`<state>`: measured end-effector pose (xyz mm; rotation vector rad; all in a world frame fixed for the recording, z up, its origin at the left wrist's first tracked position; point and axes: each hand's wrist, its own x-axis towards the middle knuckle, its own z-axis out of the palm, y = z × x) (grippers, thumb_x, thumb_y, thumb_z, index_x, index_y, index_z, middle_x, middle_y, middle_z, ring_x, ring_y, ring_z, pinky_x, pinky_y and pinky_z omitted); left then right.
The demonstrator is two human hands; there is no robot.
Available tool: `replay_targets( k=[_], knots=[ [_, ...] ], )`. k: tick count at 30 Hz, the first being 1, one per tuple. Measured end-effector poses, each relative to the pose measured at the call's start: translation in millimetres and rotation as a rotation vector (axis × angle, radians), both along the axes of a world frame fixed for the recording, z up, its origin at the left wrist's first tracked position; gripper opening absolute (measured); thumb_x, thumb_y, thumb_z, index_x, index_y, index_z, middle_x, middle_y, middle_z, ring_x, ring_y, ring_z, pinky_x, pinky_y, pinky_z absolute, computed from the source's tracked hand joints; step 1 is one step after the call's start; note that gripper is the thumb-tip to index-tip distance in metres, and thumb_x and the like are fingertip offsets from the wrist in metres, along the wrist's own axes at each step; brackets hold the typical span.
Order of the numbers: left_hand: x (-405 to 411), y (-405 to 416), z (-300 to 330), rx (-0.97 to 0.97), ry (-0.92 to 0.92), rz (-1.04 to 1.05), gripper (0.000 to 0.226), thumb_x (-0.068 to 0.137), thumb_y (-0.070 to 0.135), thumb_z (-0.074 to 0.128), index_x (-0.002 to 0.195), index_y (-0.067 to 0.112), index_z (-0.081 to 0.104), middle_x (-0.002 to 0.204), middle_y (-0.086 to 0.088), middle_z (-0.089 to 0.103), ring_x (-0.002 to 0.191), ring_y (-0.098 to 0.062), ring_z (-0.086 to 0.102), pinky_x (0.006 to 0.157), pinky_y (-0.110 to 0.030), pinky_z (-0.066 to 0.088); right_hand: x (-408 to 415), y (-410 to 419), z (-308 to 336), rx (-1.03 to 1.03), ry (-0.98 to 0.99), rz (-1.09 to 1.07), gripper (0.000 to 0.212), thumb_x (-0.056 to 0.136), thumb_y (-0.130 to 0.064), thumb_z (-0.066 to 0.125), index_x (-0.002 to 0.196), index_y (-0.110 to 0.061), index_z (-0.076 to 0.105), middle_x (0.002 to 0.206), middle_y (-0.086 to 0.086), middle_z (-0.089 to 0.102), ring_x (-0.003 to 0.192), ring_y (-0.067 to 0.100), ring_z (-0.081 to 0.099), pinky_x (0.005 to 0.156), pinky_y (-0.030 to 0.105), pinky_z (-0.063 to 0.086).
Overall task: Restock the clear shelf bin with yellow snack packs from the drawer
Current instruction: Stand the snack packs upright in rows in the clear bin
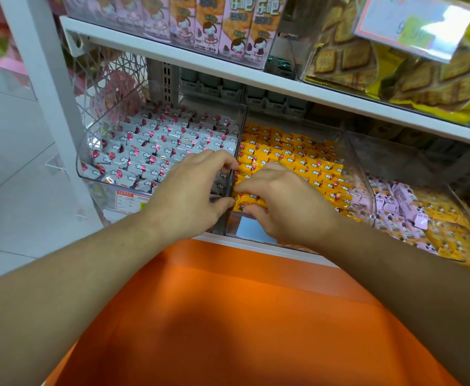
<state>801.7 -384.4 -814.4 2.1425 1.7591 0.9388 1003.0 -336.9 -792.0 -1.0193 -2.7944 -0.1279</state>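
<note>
Hands, two of them, are reached into one clear bin (359,174) on the middle shelf. One yellow pack (246,200) at the front edge of this bin is pinched by the right hand (281,201) and touched by the curled fingers of the left hand (192,190). Many more yellow packs (298,154), too many to be counted, are laid in rows behind it. One neighbouring bin (89,162) of white packs (155,146) is seen at the left.
</note>
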Motion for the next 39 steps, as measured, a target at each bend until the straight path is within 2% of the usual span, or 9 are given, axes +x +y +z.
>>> replay_targets(
  k=[8,17,20,23,26,29,33,37,39],
  knots=[
    [0,-2,-1,0.018,0.002,0.007,0.057,0.081,0.035,0.085,0.13,0.035,0.054,0.124,0.015,0.059,0.115,-0.013,0.052,0.101,-0.046,0.047,-5,7,2,-0.054,-0.031,-0.011,0.039,0.095,-0.035,0.073,0.132,-0.025,0.07,0.113,-0.001,0.073,0.112,0.021,0.055,0.094,0.046,0.051],
    [2,-4,1,0.038,0.059,0.015,0.053,0.083,0.038,0.082,0.128,0.038,0.052,0.124,0.015,0.059,0.117,-0.015,0.052,0.103,-0.05,0.046,-7,7,9,-0.088,-0.126,-0.055,0.045,0.098,-0.039,0.068,0.142,-0.03,0.062,0.123,-0.001,0.069,0.122,0.022,0.054,0.1,0.044,0.05],
    [3,-4,0,0.082,0.087,-0.009,0.052,0.084,0.032,0.082,0.127,0.039,0.054,0.124,0.011,0.053,0.118,-0.016,0.047,0.099,-0.042,0.047,-2,7,16,-0.253,0.003,-0.13,0.052,0.094,-0.035,0.075,0.143,-0.034,0.059,0.127,-0.006,0.069,0.116,0.015,0.059,0.097,0.037,0.053],
    [3,0,1,0.115,0.15,-0.051,0.044,0.086,0.028,0.082,0.124,0.037,0.063,0.122,0.01,0.046,0.114,-0.013,0.038,0.093,-0.036,0.045,14,6,18,-0.309,0.137,-0.213,0.052,0.087,-0.029,0.083,0.134,-0.031,0.061,0.116,-0.013,0.065,0.106,0.005,0.059,0.091,0.03,0.056],
    [4,4,4,0.116,0.175,-0.072,0.038,0.088,0.035,0.079,0.125,0.033,0.069,0.118,0.01,0.044,0.11,-0.013,0.036,0.095,-0.038,0.044,23,4,14,-0.234,0.04,-0.227,0.038,0.089,-0.043,0.078,0.122,-0.029,0.066,0.103,-0.013,0.061,0.099,0.009,0.054,0.085,0.037,0.056],
    [8,8,6,0.103,0.224,-0.059,0.038,0.085,0.044,0.08,0.121,0.033,0.073,0.116,0.01,0.045,0.109,-0.015,0.035,0.098,-0.042,0.042,22,2,11,-0.222,0.003,-0.239,0.039,0.094,-0.051,0.069,0.125,-0.028,0.064,0.101,-0.013,0.057,0.102,0.012,0.047,0.085,0.036,0.049],
    [11,10,12,0.089,0.279,-0.044,0.032,0.084,0.044,0.081,0.113,0.032,0.075,0.121,0.011,0.046,0.11,-0.011,0.032,0.102,-0.039,0.039,19,-1,15,-0.141,-0.096,-0.241,0.039,0.099,-0.05,0.063,0.13,-0.027,0.057,0.12,-0.006,0.064,0.112,0.018,0.055,0.085,0.036,0.049],
    [15,11,20,0.072,0.391,-0.096,0.037,0.088,0.049,0.075,0.122,0.037,0.069,0.124,0.016,0.056,0.109,-0.011,0.036,0.101,-0.039,0.037,16,-4,21,-0.211,-0.146,-0.22,0.039,0.098,-0.042,0.067,0.133,-0.029,0.055,0.121,-0.007,0.063,0.107,0.019,0.059,0.084,0.039,0.055],
    [19,12,22,0.056,0.48,-0.101,0.042,0.09,0.051,0.072,0.129,0.039,0.063,0.127,0.016,0.062,0.112,-0.014,0.043,0.098,-0.039,0.037,20,-2,27,-0.241,-0.171,-0.238,0.036,0.093,-0.033,0.074,0.125,-0.03,0.058,0.113,-0.008,0.062,0.101,0.018,0.059,0.078,0.038,0.056]
  ],
)
